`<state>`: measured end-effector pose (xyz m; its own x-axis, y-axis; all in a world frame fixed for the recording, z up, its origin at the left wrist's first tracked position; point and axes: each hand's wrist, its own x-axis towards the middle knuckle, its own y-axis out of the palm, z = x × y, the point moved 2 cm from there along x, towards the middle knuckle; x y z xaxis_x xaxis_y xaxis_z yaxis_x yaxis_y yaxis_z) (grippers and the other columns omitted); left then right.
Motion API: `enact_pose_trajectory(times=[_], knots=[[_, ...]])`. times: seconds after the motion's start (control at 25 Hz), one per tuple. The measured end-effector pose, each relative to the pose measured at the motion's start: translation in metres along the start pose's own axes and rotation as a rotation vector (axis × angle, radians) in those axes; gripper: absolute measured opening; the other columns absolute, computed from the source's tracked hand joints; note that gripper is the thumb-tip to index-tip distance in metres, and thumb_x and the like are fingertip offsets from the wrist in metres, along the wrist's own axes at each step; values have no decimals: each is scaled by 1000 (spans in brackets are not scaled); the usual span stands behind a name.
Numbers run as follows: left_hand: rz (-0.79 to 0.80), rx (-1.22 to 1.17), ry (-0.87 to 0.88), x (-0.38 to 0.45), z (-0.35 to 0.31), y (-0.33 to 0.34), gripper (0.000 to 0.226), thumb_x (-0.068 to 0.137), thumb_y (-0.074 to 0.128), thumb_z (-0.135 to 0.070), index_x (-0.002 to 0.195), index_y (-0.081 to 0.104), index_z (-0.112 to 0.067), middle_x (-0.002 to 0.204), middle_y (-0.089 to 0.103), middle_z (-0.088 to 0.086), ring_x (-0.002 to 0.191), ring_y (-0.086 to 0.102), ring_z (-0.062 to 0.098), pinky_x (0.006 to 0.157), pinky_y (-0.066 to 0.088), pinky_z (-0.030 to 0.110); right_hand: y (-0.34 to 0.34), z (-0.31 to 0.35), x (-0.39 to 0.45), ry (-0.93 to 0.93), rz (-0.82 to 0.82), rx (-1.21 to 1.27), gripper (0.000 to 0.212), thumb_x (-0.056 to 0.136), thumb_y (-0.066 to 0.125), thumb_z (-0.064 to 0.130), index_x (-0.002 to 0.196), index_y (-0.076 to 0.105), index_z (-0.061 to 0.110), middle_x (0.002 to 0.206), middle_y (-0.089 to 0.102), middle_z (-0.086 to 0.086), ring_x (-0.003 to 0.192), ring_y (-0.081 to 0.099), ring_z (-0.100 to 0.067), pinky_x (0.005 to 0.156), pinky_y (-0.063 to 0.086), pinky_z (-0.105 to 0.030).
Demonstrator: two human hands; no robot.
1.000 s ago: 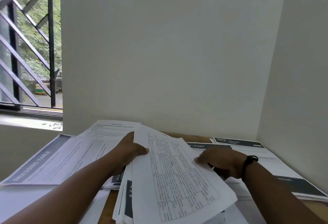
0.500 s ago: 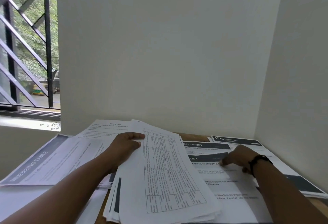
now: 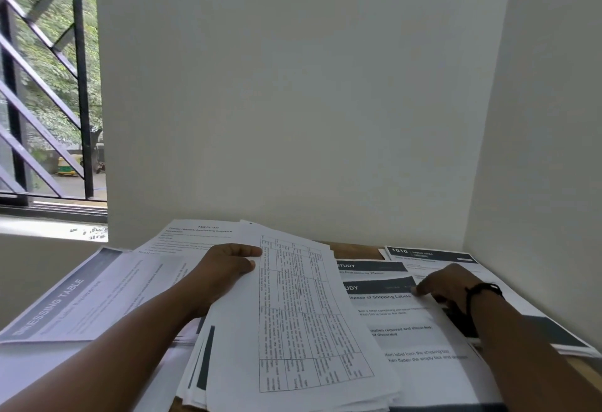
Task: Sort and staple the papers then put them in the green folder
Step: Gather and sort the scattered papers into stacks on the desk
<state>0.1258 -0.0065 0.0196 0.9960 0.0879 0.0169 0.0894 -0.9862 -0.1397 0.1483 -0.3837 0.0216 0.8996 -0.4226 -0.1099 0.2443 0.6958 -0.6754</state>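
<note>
White corner desk (image 3: 355, 248), left hand (image 3: 224, 269) gripping gridded paper stack (image 3: 293, 330), right hand (image 3: 451, 286) fingers flat on sheet (image 3: 420, 340)

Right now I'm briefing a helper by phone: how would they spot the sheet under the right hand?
Start at the white corner wall on the right. Below it the right hand touches a white sheet; unlike the neighbouring table-grid page, its dark band heads "Shipping Labels".

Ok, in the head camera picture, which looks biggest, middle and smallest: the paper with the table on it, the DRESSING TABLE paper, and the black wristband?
1. Paper with the table, on the stack the left hand holds: looks biggest, though it is nearest the camera.
2. DRESSING TABLE paper: close behind, so this order is unsure.
3. Black wristband: clearly smallest.
</note>
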Motion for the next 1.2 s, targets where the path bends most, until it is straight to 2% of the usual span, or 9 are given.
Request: enact_pose_trajectory(times=[0.16,0.28,0.4,0.56,0.68,0.76,0.88,1.0,1.2], knots=[[13,-3,-1,1,2,1,26,93,53,3,109,69,-9,107,70,11,88,71,28,75,59,36,-3,2,0,-64,17,-125,32,83,69,9,59,48,10,61,49,-7,54,44,-19,62,42,-28],[5,-22,0,2,1,0,26,93,53,3,109,70,-9,108,70,12,89,71,29,76,59,37,-19,9,0,-174,-144,195,16,86,65,9,71,59,5,59,52,-10,55,49,-22,57,38,-28],[3,-29,-5,1,1,0,26,93,53,4,109,70,-9,108,70,12,89,70,29,74,58,35,-44,25,-16,-401,-646,619,12,92,56,10,99,65,6,92,61,-9,91,59,-24,76,39,-21],[2,-20,-6,1,1,1,29,92,51,6,109,70,-7,112,68,14,91,69,28,72,58,33,-77,33,-46,-505,-1206,1030,9,94,45,20,88,43,27,88,47,10,74,46,4,72,36,-6],[-2,-16,-4,-1,1,1,25,93,52,3,107,70,-7,110,69,13,91,68,28,75,56,32,-69,25,-21,-458,-932,540,13,84,60,16,77,50,20,77,53,-2,67,53,-13,67,46,-29],[-7,-15,13,-4,-1,2,16,95,56,-12,101,71,-8,103,71,11,85,69,26,70,55,30,-41,27,1,-530,-394,243,19,69,73,11,81,62,1,72,63,-18,66,64,-35,62,54,-36],[-5,6,11,-4,0,-2,44,96,50,-48,100,74,-12,99,73,12,88,70,32,83,56,41,2,44,-27,-587,51,73,29,80,54,28,66,63,3,58,61,-10,51,60,-28,43,44,-22],[43,-64,11,-4,1,-2,53,91,50,-58,102,75,-12,99,75,13,93,70,35,90,54,47,45,56,-48,-541,18,77,37,94,53,14,58,49,12,54,47,0,49,41,-13,37,29,-14],[107,-24,21,-6,-1,1,18,91,64,-12,104,69,-2,96,74,17,79,74,29,76,60,41,80,58,-53,-563,39,-31,34,98,48,21,65,43,16,57,43,4,48,36,-9,45,25,-21]])
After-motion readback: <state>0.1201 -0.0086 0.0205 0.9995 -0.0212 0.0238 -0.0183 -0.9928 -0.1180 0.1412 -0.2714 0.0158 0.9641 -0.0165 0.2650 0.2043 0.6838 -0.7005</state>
